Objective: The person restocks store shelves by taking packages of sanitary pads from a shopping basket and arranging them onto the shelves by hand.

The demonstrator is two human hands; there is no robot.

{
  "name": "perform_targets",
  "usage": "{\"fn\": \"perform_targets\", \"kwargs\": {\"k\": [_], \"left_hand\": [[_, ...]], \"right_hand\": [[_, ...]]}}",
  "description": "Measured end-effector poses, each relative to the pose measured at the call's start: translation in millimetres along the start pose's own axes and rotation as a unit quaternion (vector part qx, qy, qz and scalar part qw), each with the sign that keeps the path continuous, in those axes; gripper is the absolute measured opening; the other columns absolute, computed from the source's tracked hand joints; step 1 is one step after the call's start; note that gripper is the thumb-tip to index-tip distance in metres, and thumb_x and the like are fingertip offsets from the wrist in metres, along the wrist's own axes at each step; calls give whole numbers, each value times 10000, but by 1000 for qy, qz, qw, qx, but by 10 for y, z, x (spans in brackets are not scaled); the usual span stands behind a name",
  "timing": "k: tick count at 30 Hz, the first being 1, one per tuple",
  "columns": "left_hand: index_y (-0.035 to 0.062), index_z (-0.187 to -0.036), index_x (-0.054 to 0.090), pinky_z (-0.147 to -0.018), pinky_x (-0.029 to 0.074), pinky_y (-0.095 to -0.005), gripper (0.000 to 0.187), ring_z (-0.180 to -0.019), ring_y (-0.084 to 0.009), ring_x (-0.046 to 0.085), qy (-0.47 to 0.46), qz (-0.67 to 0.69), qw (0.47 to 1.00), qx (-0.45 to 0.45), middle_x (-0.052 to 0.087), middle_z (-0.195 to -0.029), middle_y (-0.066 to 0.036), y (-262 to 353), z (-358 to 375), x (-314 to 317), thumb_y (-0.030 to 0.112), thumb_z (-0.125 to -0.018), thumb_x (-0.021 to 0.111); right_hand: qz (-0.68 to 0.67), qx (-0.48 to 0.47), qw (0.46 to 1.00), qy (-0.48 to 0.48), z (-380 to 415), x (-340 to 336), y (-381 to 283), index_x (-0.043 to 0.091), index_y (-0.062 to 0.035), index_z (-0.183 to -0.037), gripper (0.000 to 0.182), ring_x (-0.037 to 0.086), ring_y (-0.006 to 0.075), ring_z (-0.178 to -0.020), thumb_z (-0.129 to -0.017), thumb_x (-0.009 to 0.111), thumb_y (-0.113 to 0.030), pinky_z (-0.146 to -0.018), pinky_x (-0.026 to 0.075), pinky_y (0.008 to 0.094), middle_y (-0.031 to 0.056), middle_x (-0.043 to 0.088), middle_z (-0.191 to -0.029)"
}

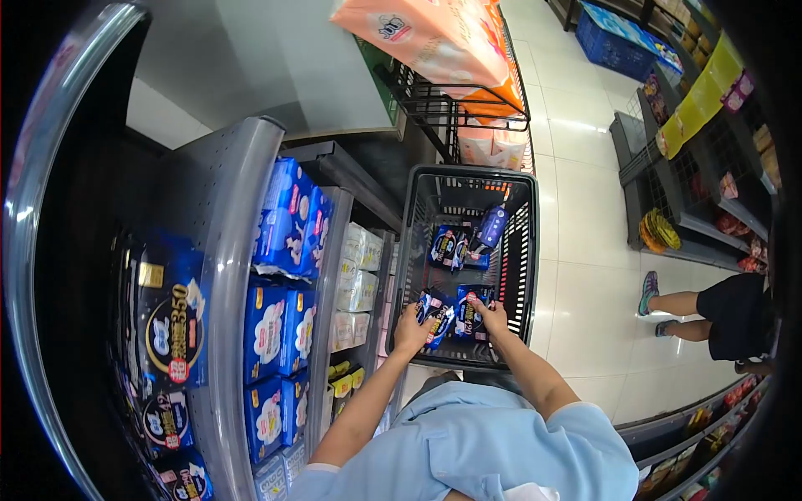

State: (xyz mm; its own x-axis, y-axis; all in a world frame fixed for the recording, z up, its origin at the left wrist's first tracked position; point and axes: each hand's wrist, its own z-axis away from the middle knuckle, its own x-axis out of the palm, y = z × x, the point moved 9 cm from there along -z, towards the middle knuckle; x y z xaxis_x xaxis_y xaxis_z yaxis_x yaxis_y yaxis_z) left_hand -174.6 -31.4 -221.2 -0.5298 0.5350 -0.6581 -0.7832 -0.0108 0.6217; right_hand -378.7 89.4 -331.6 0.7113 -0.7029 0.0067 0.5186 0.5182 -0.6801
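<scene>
A black shopping basket (529, 250) stands before me with several dark sanitary pad packs in it. At its near left side, my left hand (411, 331) is closed on a dark blue sanitary pad pack (438, 324). My right hand (489, 317) grips another dark pack (468, 326) with pink and white print, low in the basket to the right. Farther in lie a dark pack (449, 244) and a purple-blue pack (492, 226), which rests tilted against it. The fingertips are partly hidden by the packs.
Left, shelves hold blue packs (267, 334), white packs (354, 284) and large dark packs (163, 326). Beyond the basket, a wire rack (493, 117) carries peach tissue bundles (426, 37). Right are a tiled aisle (576, 209), another person's legs (678, 316) and a goods rack (668, 192).
</scene>
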Motion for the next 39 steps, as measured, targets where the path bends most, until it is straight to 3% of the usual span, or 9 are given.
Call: {"fn": "perform_targets", "kwargs": {"k": [10, 13, 18, 20, 21, 24, 27, 30, 39], "left_hand": [[35, -1228, 427, -900, 415, -440, 560, -1063, -382, 529, -20, 31, 999, -28, 564, -1132, -219, -276, -181, 285, 267, -772, 657], [29, -1249, 418, -915, 406, -435, 553, -1072, -375, 527, -44, 57, 997, -27, 560, -1141, -223, -441, -231, 413, 257, -793, 632], [18, -1245, 415, -908, 409, -432, 505, -1068, -387, 529, -17, 37, 999, -35, 556, -1134, -238, -540, -225, 421, 206, -815, 599], [12, -1246, 405, -918, 398, -450, 492, -1090, -410, 503, -39, 60, 997, -38, 535, -1155, -251, -501, -212, 407, 188, -822, 583], [12, -1240, 408, -913, 399, -451, 477, -1086, -413, 504, -36, 52, 997, -41, 536, -1149, -253, -506, -212, 407, 178, -826, 577], [-8, -1266, 384, -942, 383, -437, 500, -1123, -403, 484, -38, 42, 997, -46, 505, -1199, -261, -492, -197, 427, 158, -832, 568], [-26, -1320, 331, -1005, 340, -401, 568, -1214, -373, 419, -60, 52, 993, -88, 431, -1298, -255, -732, -219, 574, 156, -837, 569], [-24, -1333, 314, -986, 361, -378, 554, -1184, -364, 458, -41, -3, 996, -77, 469, -1263, -254, -724, -168, 566, 128, -852, 541], [7, -1240, 440, -977, 360, -427, 435, -1130, -369, 461, -74, -92, 991, 69, 473, -1239, -195, 55, 215, 237, 106, -826, 527]], "right_hand": [[127, -111, 979, 117, -484, -143, -517, 512, 30, -1106, 567, 591, 160, -842, -735, 743, -330, -777, 463, 279, 88, 619, -959], [156, -52, 985, 47, -540, -64, -497, 512, 14, -1177, 709, 585, 243, -1007, -681, 746, -437, -876, 435, 325, 158, 609, -1081], [224, 32, 973, 43, -665, -195, -170, 513, 19, -1183, 642, 594, 279, -1021, -744, 697, -412, -867, 449, 354, 176, 608, -1109], [240, -43, 967, 80, -899, -287, 68, 569, 1, -1065, 422, 605, 157, -809, -801, 676, -311, -734, 468, 288, 85, 651, -926], [234, -43, 969, 72, -977, -309, 180, 566, 4, -1062, 403, 607, 168, -811, -811, 664, -296, -741, 467, 295, 91, 655, -933], [303, -19, 950, 67, -685, -223, -138, 508, 16, -1193, 545, 590, 278, -1012, -811, 642, -349, -876, 438, 339, 183, 611, -1099], [314, -37, 945, 78, -678, -181, -205, 458, 17, -1258, 622, 552, 304, -1090, -807, 637, -372, -922, 414, 344, 209, 573, -1165], [288, -23, 955, 74, -748, -203, -148, 461, -51, -1281, 653, 510, 345, -1138, -784, 626, -441, -962, 391, 382, 201, 529, -1230], [44, 46, 997, 47, -1001, -252, 293, 437, 15, -1288, 655, 495, 300, -1164, -822, 597, -416, -964, 375, 350, 228, 516, -1238]]}}
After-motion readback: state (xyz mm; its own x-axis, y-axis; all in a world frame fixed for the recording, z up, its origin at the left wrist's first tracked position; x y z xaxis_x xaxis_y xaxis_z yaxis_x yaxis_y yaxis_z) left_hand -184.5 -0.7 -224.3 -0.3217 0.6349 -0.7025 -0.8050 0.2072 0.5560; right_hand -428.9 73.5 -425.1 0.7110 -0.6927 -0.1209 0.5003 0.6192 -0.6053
